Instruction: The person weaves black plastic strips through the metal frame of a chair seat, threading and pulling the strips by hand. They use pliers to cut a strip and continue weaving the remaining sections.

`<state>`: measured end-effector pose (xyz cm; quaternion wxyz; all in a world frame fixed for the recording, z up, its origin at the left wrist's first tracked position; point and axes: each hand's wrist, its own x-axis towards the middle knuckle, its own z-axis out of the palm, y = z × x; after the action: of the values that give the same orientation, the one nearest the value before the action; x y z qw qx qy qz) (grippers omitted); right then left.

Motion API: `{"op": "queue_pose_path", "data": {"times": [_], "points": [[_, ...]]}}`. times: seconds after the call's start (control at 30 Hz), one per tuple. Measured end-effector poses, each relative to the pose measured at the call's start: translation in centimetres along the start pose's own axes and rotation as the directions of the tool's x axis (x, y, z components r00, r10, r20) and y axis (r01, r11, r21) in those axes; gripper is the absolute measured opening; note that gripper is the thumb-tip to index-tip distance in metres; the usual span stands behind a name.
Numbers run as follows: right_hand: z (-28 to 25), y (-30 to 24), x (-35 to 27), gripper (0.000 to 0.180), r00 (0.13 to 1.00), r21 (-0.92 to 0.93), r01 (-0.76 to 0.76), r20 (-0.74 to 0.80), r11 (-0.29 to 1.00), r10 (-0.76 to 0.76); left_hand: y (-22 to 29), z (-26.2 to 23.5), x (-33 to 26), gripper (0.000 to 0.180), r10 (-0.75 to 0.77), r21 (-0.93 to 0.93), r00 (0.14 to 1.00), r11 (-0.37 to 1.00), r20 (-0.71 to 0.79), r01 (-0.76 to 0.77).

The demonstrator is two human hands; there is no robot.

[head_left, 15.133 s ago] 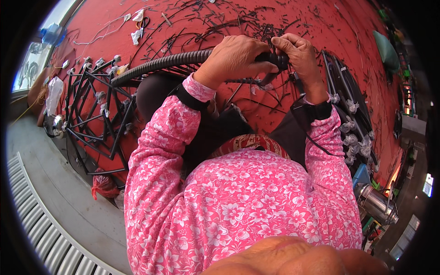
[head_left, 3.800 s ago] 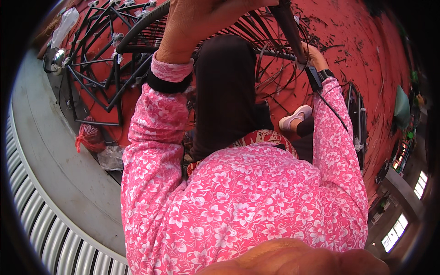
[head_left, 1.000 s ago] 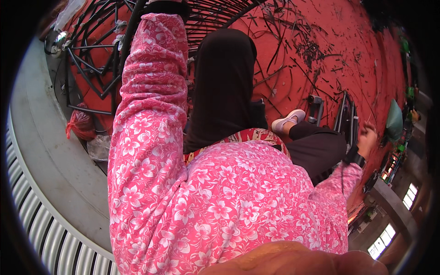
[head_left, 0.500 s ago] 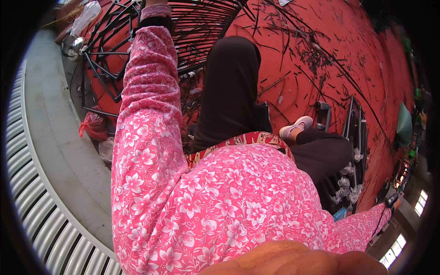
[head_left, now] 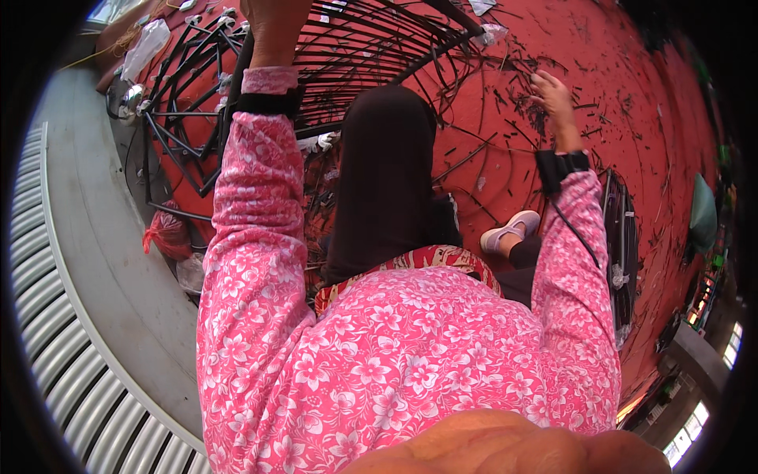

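My left hand reaches up to the top edge of the picture, at a black wire grid. Its fingers are cut off by the rim, so its hold is unclear. A dark tube or bar runs beside that wrist. My right hand is stretched out over the red floor, fingers apart, nothing in it. Black strips and wire scraps lie scattered under and around it. Both arms wear pink flowered sleeves with black wristbands.
Black welded metal frames stand at the left beside a grey ledge and corrugated sheeting. A red bag lies by the ledge. My white shoe rests on the floor. More black metal parts lie at the right.
My right hand has swung up from low at the right edge to the scraps on the floor ahead. My left arm stays raised at the wire grid.
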<state>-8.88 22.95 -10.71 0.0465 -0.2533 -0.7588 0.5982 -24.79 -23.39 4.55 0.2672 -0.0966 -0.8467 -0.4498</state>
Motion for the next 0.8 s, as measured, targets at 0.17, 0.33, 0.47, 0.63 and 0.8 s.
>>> {"op": "queue_pose_path", "data": {"times": [0.17,0.33,0.47,0.63,0.8], "points": [[10.0,0.9,4.2,0.08,0.99,-0.235,0.057,-0.115,0.97,-0.086,2.7,-1.1,-0.6,0.033,0.016,-0.15,0.999,0.989,0.036,-0.01],[11.9,9.2,4.9,0.087,0.973,0.121,0.056,-0.228,0.991,-0.027,3.8,0.4,-1.0,0.03,0.029,-0.158,0.997,0.987,0.069,-0.017],[11.3,8.8,3.1,0.059,0.989,0.117,0.106,-0.113,0.987,-0.093,3.9,0.5,-0.6,0.029,0.066,-0.178,0.994,0.983,0.082,-0.051],[7.5,4.8,-4.6,0.024,0.997,-0.218,-0.015,0.07,0.976,0.031,1.8,1.7,0.6,0.039,0.017,0.023,0.998,1.0,0.06,-0.018],[-5.1,0.7,-9.7,0.03,0.9,-0.8,0.213,-0.062,0.56,-0.431,-0.9,2.3,1.8,0.044,0.149,-0.119,0.986,0.98,-0.079,-0.158]]}}
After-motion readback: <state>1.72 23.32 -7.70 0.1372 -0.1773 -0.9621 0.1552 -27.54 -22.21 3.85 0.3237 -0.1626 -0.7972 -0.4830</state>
